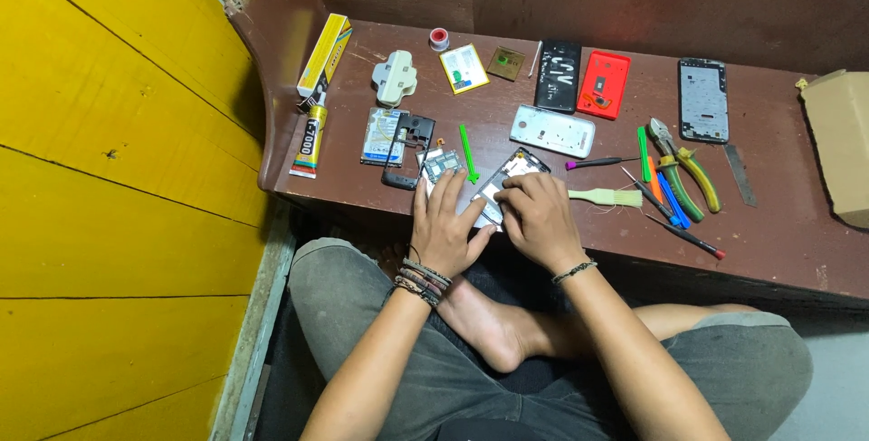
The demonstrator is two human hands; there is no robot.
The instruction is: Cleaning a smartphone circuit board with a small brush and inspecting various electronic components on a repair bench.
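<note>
My left hand (446,225) and my right hand (540,217) both press on an opened phone body (514,170) lying at the front edge of the brown wooden bench (778,233). The fingers of both hands cover its lower half. Under my left fingertips lies a small circuit board (441,164). A green plastic pry tool (467,153) lies just beyond the hands.
Spread over the bench are a glue tube (309,142) and its yellow box (324,54), a black frame (405,147), a white back cover (552,130), a red cover (604,84), a phone frame (703,100), pliers (685,172), screwdrivers, a brush (605,196) and a cardboard box (842,142).
</note>
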